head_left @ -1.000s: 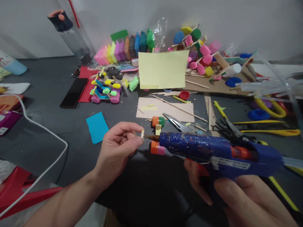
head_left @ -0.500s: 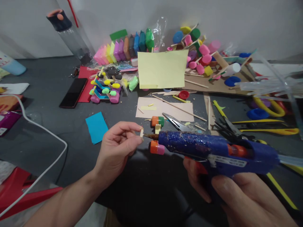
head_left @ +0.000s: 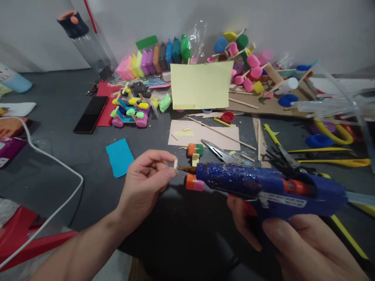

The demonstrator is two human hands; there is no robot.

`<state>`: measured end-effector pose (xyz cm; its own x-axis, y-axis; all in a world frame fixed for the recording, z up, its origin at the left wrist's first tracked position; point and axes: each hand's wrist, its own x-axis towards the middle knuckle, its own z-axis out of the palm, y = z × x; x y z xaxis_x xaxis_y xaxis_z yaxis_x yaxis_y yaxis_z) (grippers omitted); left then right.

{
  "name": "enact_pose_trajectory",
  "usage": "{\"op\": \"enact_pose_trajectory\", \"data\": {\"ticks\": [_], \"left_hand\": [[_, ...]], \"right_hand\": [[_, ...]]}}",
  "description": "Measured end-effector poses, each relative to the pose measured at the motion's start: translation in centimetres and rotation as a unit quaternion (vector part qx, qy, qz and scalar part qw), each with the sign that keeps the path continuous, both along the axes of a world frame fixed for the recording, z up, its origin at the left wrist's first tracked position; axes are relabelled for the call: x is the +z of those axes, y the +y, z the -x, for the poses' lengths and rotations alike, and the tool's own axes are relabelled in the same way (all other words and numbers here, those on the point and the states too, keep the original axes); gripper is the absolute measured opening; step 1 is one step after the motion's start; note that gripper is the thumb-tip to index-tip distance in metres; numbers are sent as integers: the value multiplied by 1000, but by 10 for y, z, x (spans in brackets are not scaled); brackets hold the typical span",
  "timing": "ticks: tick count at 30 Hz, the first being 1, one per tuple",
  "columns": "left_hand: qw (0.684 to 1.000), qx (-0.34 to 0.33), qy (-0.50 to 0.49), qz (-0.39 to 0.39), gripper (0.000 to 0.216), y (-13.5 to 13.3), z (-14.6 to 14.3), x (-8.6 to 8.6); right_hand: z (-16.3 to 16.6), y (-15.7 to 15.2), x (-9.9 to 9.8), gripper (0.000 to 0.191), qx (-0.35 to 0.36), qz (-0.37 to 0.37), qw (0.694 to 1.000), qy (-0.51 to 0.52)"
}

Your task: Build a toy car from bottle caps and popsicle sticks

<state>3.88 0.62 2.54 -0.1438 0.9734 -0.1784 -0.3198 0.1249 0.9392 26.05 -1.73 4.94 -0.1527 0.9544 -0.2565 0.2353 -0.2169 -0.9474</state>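
Observation:
Between thumb and forefinger, my left hand (head_left: 150,173) pinches a small pale piece (head_left: 175,163), too small to name further. My right hand (head_left: 304,242) is wrapped round the handle of a blue glue gun (head_left: 240,177). The gun points left, its brown nozzle at the pale piece and seeming to touch it. Just beyond the barrel lie an orange-and-green cylinder (head_left: 195,150) and a notched cream strip (head_left: 195,159). Below the nozzle sits an orange-and-pink cylinder (head_left: 194,182), partly covered by the gun.
Scissors (head_left: 218,151) and a wooden stick (head_left: 222,133) lie on pale paper behind the gun. Left of them are blue paper (head_left: 119,157), a phone (head_left: 91,114) and a small colourful model (head_left: 131,109). A white cable (head_left: 55,164) crosses the left side. Yellow-handled tools (head_left: 334,162) lie right.
Almost nothing differs. The glue gun has shifted very slightly to the right at its rear end, and its nozzle stays at the pale piece.

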Motion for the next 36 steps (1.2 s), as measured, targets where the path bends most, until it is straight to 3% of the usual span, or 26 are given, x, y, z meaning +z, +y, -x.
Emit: {"op": "enact_pose_trajectory", "data": {"ticks": [16,22,29,32,36], "left_hand": [[1000,5,-1,7,13,-2,-1,2],[1000,13,-4,-1,12,1,0,3],[995,27,57,-76,12,-11,5,7],[994,14,76,-79,12,-28,7,18],[993,36,95,-61,11,-53,21,24]], "right_hand": [[1,-4,-4,45,-34,36,999,20],[10,-6,-1,35,-130,51,980,142],[25,13,1,52,-78,50,983,161],[48,13,7,48,-39,122,968,215],[91,14,4,42,20,232,923,307]]}}
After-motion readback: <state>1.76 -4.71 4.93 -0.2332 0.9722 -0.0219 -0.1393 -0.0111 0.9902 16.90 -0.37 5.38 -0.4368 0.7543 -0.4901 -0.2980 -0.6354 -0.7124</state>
